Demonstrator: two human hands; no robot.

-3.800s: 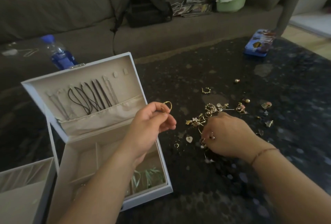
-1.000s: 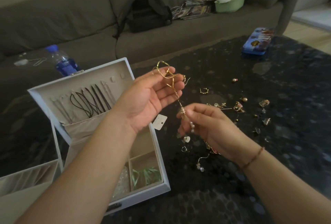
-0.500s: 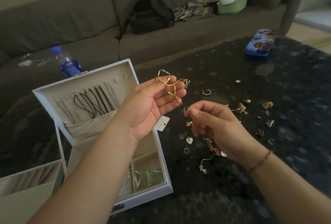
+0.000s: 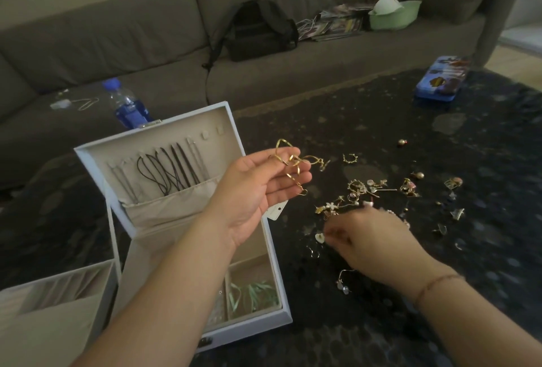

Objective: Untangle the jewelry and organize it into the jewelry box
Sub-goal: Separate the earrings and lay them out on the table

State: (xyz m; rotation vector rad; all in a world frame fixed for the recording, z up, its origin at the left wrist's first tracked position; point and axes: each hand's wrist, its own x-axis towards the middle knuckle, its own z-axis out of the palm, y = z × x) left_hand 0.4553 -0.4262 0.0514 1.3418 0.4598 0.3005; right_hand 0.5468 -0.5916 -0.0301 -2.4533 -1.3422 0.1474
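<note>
Item: sorting of loose jewelry, untangling step in hand.

Left hand (image 4: 264, 188): palm up at centre frame, above the right edge of the jewelry box (image 4: 181, 220). Fingers nearly straight, only lightly cupped; an open, carrying grip. Across them lay a cluster of thin gold hoops (image 4: 293, 161), looped through one another, one hoop standing clear of the fingertips, another hanging past them to the right.

Right hand (image 4: 369, 240): lower right of centre, low over the table (image 4: 381, 322), blurred by motion. Fingers curled toward a small pale heart charm (image 4: 319, 237) at the fingertips; whether the grip had closed on it could not be told.

Jewelry box: lid upright at left of centre, dark cords (image 4: 167, 170) hung inside it above a fabric pocket. Lower compartments mostly hidden by the left forearm; one at bottom held pale green ribbon-like pieces (image 4: 252, 293).

Remaining stock: scattered earrings and charms (image 4: 363, 190) on the dark table, right of centre, just beyond the right hand; a drop earring (image 4: 343, 281) lay nearer the bottom, beside the right wrist.

Judgement: task in an early-to-middle stage, much still unsorted. Next move likely called for a fine pinch on one small piece, or the right hand's return to part the hoops, before any placing in a compartment.
</note>
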